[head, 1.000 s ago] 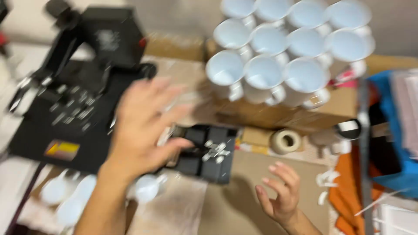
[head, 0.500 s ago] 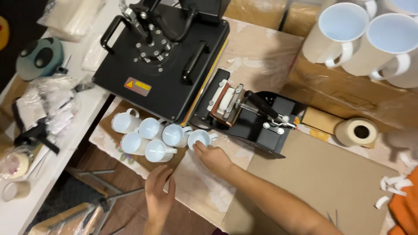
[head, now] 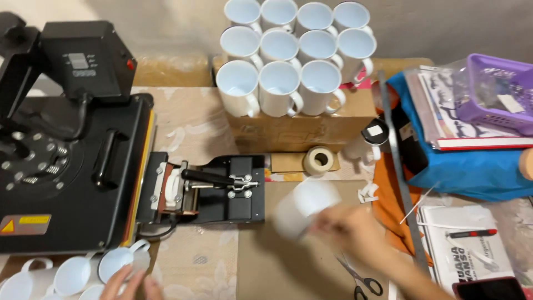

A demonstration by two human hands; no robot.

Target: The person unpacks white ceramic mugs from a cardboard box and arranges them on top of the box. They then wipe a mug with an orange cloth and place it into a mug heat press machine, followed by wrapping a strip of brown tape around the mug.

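At a crowded table [head: 194,119] covered in patterned cloth, the right hand [head: 352,228] grips a blurred white mug [head: 302,208] beside the mug press [head: 214,189]; the left hand [head: 130,284], fingers loose, rests near mugs [head: 83,272] below the heat press [head: 66,150].

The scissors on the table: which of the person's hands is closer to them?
The right. The right hand, holding a white mug, is just above the scissors; the left hand is far off by the mugs at bottom left.
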